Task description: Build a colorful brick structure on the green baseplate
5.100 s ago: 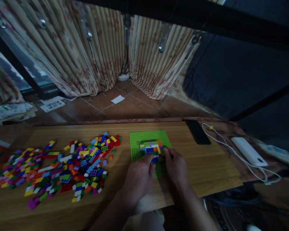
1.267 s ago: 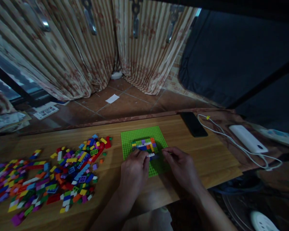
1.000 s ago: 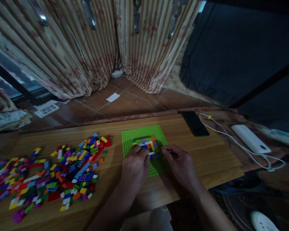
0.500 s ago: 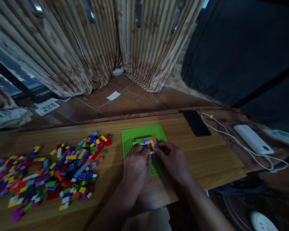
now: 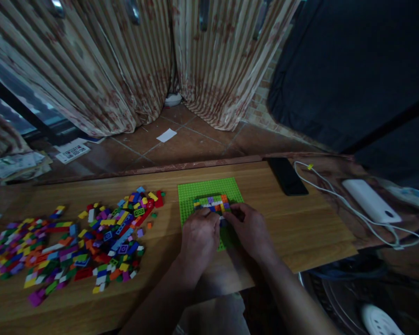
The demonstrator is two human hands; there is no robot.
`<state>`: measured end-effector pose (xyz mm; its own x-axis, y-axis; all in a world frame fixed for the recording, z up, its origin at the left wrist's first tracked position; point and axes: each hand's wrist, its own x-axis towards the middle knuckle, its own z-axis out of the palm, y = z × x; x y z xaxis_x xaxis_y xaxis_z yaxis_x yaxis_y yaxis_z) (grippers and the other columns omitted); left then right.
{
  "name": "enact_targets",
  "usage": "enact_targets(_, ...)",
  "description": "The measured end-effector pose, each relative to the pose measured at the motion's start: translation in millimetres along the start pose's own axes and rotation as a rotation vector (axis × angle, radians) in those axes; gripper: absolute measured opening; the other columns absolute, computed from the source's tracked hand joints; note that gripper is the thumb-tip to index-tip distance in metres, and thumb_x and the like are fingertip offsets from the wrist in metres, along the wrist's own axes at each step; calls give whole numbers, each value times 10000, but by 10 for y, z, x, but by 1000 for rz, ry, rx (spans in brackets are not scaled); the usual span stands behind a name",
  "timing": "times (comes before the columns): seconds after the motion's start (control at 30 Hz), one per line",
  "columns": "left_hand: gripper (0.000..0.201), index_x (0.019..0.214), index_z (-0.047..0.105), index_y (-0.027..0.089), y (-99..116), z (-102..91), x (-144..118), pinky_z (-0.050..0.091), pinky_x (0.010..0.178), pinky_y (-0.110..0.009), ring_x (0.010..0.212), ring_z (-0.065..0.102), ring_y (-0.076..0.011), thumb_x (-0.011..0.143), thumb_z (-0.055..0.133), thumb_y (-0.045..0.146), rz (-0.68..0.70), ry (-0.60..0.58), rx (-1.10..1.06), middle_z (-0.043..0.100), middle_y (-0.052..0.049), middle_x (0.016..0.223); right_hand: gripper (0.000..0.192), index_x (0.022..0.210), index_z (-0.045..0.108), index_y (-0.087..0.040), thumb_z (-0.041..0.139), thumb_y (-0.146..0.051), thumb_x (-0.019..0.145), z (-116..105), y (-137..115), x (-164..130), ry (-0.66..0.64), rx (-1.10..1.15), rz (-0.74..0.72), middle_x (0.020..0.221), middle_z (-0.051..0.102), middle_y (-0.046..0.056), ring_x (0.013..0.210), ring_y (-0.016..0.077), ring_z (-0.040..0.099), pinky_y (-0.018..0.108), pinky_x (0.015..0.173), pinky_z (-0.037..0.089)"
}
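Observation:
A green studded baseplate (image 5: pixel 190 190) lies on the wooden table, bearing a low structure of coloured toy bricks (image 5: pixel 214 203) with orange, purple, white, yellow and blue pieces. My left hand (image 5: pixel 200 235) is closed over the structure's near left side, fingers curled down onto it. At its right edge, my right hand (image 5: pixel 249 228) presses thumb and fingers against the bricks. Between the two hands a small white piece shows at the near side. My fingers and knuckles hide the structure's near part, so I cannot make out any single brick in either grip.
Loose toy bricks (image 5: pixel 104 242) of many colours spread over the table's left side. A black phone (image 5: pixel 288 177) lies at the back right. Beyond it are a white cable (image 5: pixel 349 202) and a white power bank (image 5: pixel 372 201). Striped curtains (image 5: pixel 209 70) hang behind the table.
The view has shifted slightly, so the table's contents appear a little to the right. Both hands stay at the brick structure, with only small finger movement.

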<state>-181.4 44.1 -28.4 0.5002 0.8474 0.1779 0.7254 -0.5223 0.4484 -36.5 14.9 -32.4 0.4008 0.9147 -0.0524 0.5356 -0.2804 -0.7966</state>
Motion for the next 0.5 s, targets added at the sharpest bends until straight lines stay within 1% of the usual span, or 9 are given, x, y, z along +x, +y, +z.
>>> enact_targets(0.13,221,766,681,189,8,-30,2,469,661,-278,732,609,-171,923,526,174,-22,-16,-23,659,-37,804,251,890,697,-173,607,-390,802,0,15,14,-6,-32,-8,797,714,70,677,196,636,318,636,470)
enact_targets(0.23,184,836,693,187,17,-41,-13,501,715,-301,784,623,-185,919,530,164,-23,-16,-37,674,-45,857,294,905,705,-171,608,-433,813,-44,17,27,-20,-23,-34,805,722,72,675,195,643,309,632,468)
enact_targets(0.3,148,906,695,183,5,-37,-31,519,760,-322,827,635,-195,899,552,143,-27,1,-72,684,-54,915,359,871,709,-162,549,-484,860,-85,32,42,-11,-8,-48,758,716,74,649,190,636,297,605,454)
enact_targets(0.4,171,993,691,184,-45,-61,-54,536,804,-333,871,658,-195,867,590,127,-54,47,-201,700,-56,972,483,780,691,-149,457,-555,900,-130,81,71,47,14,-31,657,684,75,560,180,595,282,524,413)
enact_targets(0.5,172,978,701,195,-121,-164,-61,547,753,-292,833,679,-170,878,571,142,-114,111,-362,723,-40,938,507,809,691,-146,454,-587,890,-143,108,89,103,69,-7,665,684,77,532,176,582,275,489,402)
